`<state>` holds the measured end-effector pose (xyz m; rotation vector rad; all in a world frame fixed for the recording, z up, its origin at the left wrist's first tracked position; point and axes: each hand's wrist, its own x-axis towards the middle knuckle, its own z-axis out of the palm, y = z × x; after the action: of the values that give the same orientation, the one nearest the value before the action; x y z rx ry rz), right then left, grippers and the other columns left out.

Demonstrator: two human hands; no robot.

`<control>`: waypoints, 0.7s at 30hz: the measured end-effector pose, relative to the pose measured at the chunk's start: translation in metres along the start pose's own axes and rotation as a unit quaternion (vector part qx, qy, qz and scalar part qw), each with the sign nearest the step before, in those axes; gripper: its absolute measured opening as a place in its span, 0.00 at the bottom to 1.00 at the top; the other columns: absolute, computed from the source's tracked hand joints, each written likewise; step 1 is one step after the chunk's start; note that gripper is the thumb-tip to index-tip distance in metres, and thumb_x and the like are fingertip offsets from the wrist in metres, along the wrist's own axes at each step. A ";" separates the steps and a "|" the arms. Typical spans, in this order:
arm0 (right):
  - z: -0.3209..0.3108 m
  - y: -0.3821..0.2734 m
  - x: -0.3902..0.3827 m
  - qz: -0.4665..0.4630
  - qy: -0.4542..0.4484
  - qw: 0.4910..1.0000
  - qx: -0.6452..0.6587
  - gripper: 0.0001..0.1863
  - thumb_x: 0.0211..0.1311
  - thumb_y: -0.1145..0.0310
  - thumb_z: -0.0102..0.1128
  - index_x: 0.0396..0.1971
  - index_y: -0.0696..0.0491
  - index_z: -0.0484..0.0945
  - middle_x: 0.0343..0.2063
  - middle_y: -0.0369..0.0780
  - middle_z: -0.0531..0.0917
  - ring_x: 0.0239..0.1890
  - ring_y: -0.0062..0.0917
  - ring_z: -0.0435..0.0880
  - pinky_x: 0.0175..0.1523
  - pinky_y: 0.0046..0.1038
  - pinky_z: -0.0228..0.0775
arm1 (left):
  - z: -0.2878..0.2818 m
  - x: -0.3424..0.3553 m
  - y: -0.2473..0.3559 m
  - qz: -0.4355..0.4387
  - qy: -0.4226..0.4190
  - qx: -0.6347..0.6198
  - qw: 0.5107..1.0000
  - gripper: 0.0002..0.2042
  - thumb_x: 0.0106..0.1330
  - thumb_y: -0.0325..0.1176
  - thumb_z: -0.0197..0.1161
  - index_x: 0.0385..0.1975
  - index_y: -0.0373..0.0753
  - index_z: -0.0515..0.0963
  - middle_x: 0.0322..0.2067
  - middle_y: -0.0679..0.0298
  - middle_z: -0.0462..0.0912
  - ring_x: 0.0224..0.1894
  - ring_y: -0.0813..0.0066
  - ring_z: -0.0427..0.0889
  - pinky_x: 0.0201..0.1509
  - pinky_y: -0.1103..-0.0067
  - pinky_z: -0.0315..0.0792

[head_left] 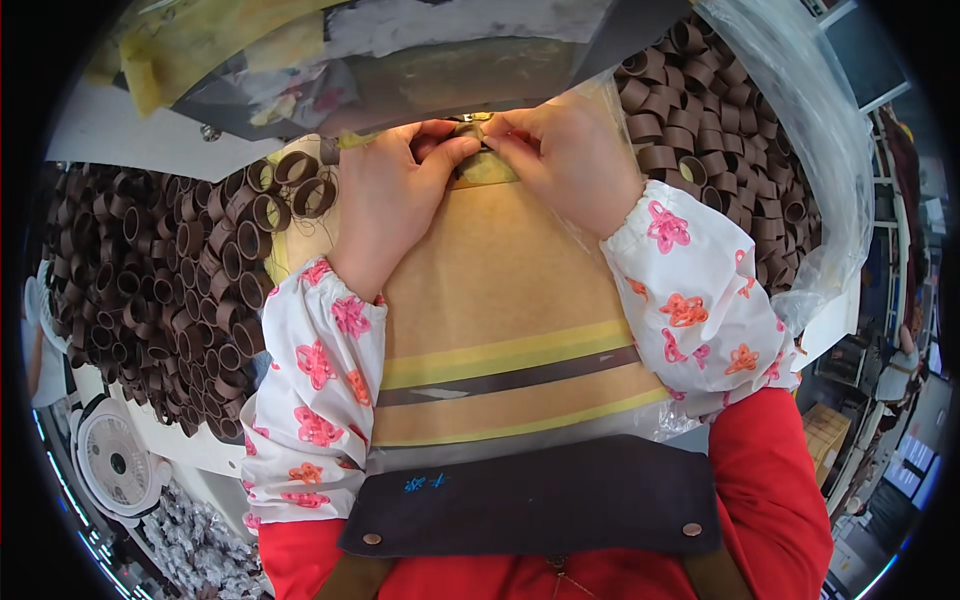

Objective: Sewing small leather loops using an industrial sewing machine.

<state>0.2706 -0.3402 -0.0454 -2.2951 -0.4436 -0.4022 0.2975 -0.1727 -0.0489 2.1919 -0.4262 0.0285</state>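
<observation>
Both hands meet under the front edge of a sewing-type machine (420,75), at a small lit spot. My left hand (395,190) pinches the left side of a small brown loop (469,130) between thumb and forefinger. From the other side, the fingertips of my right hand (570,155) close on that same loop. The fingers and the machine's edge hide most of it. Beneath the hands lies a tan board (490,270) with yellow and dark tape across its near part.
A large heap of brown loops (160,290) spreads on the left, a few loose ones near my left wrist. More brown loops (710,130) fill a clear plastic bag (830,180) at right. A white fan (115,460) stands lower left. A dark flap (540,500) lies across my front.
</observation>
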 end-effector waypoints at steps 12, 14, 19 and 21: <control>-0.001 -0.001 -0.001 -0.011 0.033 0.995 -0.090 0.06 0.47 0.70 0.59 0.22 0.57 0.76 0.14 0.40 0.72 0.18 0.31 0.72 0.25 0.31 0.62 | -0.002 0.003 -0.005 0.028 -0.021 0.043 0.998 0.13 0.53 0.39 0.65 0.29 0.34 0.78 0.14 0.71 0.72 0.17 0.89 0.66 0.21 0.86 0.61; -0.004 -0.005 -0.001 0.018 0.008 0.994 -0.107 0.05 0.46 0.71 0.57 0.19 0.55 0.72 0.22 0.39 0.75 0.28 0.35 0.76 0.31 0.35 0.66 | 0.000 0.004 -0.007 0.038 -0.017 0.034 0.999 0.13 0.53 0.39 0.65 0.28 0.33 0.77 0.14 0.71 0.72 0.17 0.88 0.66 0.21 0.85 0.61; 0.001 0.000 0.002 -0.002 0.012 0.997 -0.080 0.07 0.47 0.68 0.60 0.21 0.57 0.77 0.09 0.41 0.71 0.14 0.31 0.71 0.22 0.29 0.61 | -0.001 0.005 -0.008 0.034 -0.021 0.030 0.999 0.12 0.53 0.37 0.64 0.27 0.33 0.77 0.14 0.70 0.72 0.18 0.88 0.66 0.21 0.85 0.61; 0.003 -0.001 0.002 0.003 0.010 0.997 -0.075 0.07 0.47 0.68 0.60 0.20 0.57 0.76 0.10 0.41 0.72 0.15 0.31 0.72 0.22 0.29 0.61 | -0.006 0.003 -0.011 0.005 -0.036 0.033 0.999 0.12 0.53 0.37 0.64 0.27 0.33 0.77 0.14 0.70 0.72 0.18 0.88 0.66 0.22 0.85 0.61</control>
<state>0.2727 -0.3373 -0.0460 -2.4348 -0.4082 -0.4686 0.3040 -0.1632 -0.0533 2.2612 -0.4828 -0.0308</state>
